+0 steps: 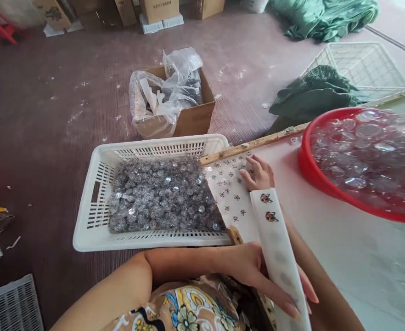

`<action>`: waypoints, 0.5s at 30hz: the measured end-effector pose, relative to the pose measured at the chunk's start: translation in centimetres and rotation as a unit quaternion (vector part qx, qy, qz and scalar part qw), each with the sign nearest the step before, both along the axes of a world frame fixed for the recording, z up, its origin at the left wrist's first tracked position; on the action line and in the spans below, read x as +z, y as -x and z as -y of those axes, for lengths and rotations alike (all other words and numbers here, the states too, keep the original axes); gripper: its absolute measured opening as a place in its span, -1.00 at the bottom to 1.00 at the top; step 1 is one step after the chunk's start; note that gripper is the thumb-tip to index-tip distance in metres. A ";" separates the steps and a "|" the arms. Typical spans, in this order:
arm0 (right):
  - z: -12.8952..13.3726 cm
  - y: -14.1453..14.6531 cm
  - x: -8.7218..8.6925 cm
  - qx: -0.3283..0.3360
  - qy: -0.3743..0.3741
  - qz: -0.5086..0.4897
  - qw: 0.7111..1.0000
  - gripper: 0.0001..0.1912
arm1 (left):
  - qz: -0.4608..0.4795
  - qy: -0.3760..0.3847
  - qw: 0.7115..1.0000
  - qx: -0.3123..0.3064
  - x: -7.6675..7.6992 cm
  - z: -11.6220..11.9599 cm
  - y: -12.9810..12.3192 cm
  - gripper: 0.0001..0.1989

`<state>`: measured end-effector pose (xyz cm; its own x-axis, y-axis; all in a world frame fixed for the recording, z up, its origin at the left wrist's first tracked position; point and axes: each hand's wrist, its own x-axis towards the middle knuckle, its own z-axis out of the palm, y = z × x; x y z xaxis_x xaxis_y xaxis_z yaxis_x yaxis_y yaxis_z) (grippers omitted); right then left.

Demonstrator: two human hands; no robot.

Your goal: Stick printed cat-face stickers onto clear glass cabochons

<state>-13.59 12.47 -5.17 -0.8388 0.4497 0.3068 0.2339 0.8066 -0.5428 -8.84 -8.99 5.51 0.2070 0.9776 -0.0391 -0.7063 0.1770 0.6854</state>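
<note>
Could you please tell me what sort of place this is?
Probably a small workshop. A white basket holds many small, clear, round pieces, a red basin is heaped with more clear pieces, and the left hand holds a strip printed with animal faces.

The basket (137,243), seemingly holding discs (157,197), lies left of strip (274,241) and tub (304,161).

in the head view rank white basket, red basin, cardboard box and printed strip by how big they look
1. White basket
2. Red basin, cut off at right
3. Cardboard box
4. Printed strip, cut off below

The box is farther off, so its real size may be understated.
</note>
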 end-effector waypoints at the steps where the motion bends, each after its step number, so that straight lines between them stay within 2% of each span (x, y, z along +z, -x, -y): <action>1: 1.4 0.0 0.3 0.014 0.011 -0.003 1.000 -0.45 | 0.005 -0.008 1.000 -0.001 0.2 0.2 -0.1 -0.39; 5: 7.3 0.9 2.2 0.078 0.070 0.001 0.994 -0.50 | -0.005 -0.029 1.000 -0.007 1.0 1.2 -0.5 -0.45; 9: 12.3 2.8 4.1 0.159 0.148 0.003 0.976 -0.53 | -0.009 -0.008 1.000 0.000 2.1 2.7 -0.4 -0.39; 12: 14.4 3.2 5.2 0.194 0.160 0.005 0.968 -0.56 | -0.018 -0.012 0.999 0.042 2.8 3.9 -0.2 -0.39; 15: 14.3 1.5 6.3 0.197 0.174 -0.002 0.965 -0.58 | -0.027 -0.030 0.997 0.068 3.2 4.9 -0.1 -0.44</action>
